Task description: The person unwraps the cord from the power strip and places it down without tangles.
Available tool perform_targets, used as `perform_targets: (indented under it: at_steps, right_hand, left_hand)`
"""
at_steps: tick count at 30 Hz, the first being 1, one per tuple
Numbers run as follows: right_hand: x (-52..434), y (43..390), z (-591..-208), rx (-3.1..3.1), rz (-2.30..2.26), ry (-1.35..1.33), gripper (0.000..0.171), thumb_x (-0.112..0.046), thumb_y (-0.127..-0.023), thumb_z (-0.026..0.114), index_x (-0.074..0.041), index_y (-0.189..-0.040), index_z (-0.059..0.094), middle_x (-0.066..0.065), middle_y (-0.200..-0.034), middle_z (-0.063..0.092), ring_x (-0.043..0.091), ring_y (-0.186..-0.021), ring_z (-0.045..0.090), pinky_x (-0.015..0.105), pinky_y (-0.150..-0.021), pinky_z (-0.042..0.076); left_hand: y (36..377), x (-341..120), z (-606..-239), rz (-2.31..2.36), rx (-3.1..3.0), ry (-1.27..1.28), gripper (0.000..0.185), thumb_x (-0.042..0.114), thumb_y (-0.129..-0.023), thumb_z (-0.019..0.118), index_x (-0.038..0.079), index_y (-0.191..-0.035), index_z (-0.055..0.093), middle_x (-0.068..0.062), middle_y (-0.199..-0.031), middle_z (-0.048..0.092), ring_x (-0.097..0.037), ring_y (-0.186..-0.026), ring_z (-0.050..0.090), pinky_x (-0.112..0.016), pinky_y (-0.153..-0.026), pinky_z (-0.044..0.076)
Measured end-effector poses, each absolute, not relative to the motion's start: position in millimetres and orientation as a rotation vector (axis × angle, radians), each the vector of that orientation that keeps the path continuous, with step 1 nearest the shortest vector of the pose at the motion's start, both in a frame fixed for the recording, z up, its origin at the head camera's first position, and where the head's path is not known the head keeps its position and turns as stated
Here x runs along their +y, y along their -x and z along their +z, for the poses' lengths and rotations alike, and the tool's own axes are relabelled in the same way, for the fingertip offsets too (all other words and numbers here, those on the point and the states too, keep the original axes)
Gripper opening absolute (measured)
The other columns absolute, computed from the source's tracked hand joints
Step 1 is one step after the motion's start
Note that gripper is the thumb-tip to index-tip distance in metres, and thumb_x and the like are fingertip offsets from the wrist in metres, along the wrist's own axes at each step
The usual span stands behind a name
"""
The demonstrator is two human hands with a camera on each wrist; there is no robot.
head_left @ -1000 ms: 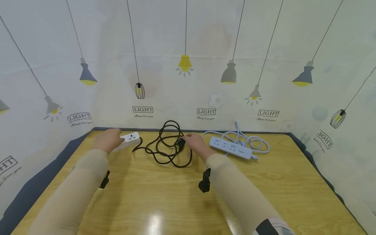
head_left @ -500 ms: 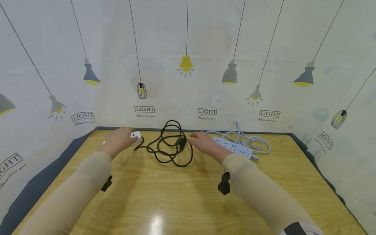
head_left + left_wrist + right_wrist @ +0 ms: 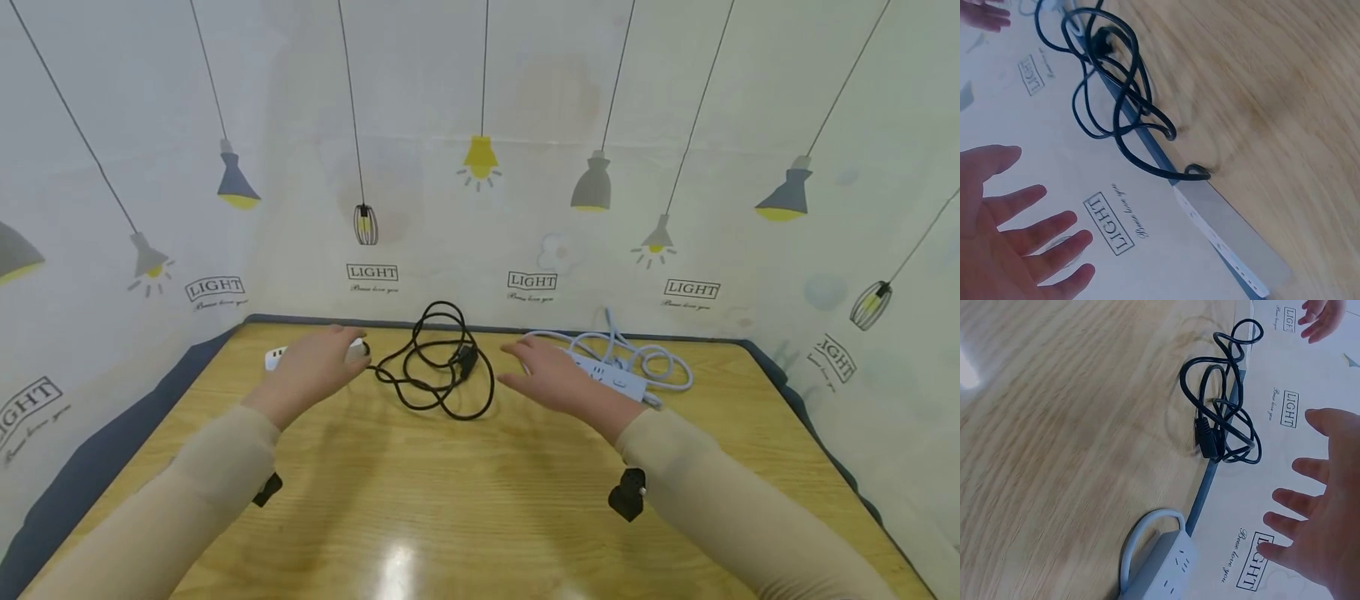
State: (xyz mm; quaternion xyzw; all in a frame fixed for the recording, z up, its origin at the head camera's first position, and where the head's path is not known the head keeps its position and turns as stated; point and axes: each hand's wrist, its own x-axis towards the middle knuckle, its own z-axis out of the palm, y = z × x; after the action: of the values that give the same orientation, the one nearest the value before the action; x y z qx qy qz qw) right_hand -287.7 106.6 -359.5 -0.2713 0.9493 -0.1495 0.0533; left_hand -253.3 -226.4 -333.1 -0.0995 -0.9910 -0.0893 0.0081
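Left hand (image 3: 318, 367) with fingers (image 3: 1047, 226) spread and relaxed, holding nothing, over a white power strip (image 3: 276, 358) near the desk's (image 3: 465, 500) far left edge. Right hand (image 3: 558, 379) likewise spread above a blue-grey power strip (image 3: 626, 383) at far right. A tangled black cord (image 3: 438, 367) lies between them; the near desk lies open.

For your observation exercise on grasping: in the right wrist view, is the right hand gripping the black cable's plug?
No: the right hand hangs with fingers spread and holds nothing, while the plug lies apart from it on the wooden table.
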Motion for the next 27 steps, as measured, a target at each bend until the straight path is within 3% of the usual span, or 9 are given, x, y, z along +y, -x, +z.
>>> perform_targets:
  at_steps: [15, 20, 27]
  right_hand:
    - [181, 243, -357, 3.153, -0.333, 1.060, 0.062, -0.039, -0.094, 0.062, -0.007, -0.145, 0.045, 0.021, -0.146, 0.040, 0.043, -0.131, 0.037, 0.066, -0.102, 0.026]
    - [193, 229, -357, 3.205, -0.299, 1.057, 0.066, -0.042, -0.093, 0.063, -0.010, -0.147, 0.043, 0.020, -0.149, 0.035, 0.041, -0.136, 0.031, 0.067, -0.106, 0.016]
    - [211, 208, -355, 3.248, -0.267, 0.947, 0.069, -0.048, -0.092, 0.062, -0.014, -0.149, 0.041, 0.018, -0.154, 0.028, 0.045, -0.140, 0.022, 0.072, -0.103, 0.013]
  left_hand:
    - [209, -208, -331, -0.164, -2.892, 0.473, 0.059, 0.036, -0.094, 0.064, 0.001, -0.140, 0.049, -0.022, -0.134, 0.053, -0.041, -0.122, 0.050, -0.056, -0.097, 0.041]
    - [189, -215, -336, -0.088, -2.828, 0.494, 0.064, 0.036, -0.090, 0.069, 0.007, -0.143, 0.046, -0.022, -0.141, 0.047, -0.044, -0.127, 0.044, -0.063, -0.096, 0.037]
    - [166, -232, -342, -0.056, -2.757, 0.479, 0.077, 0.039, -0.085, 0.074, 0.017, -0.149, 0.037, -0.020, -0.148, 0.039, -0.047, -0.131, 0.037, -0.070, -0.097, 0.031]
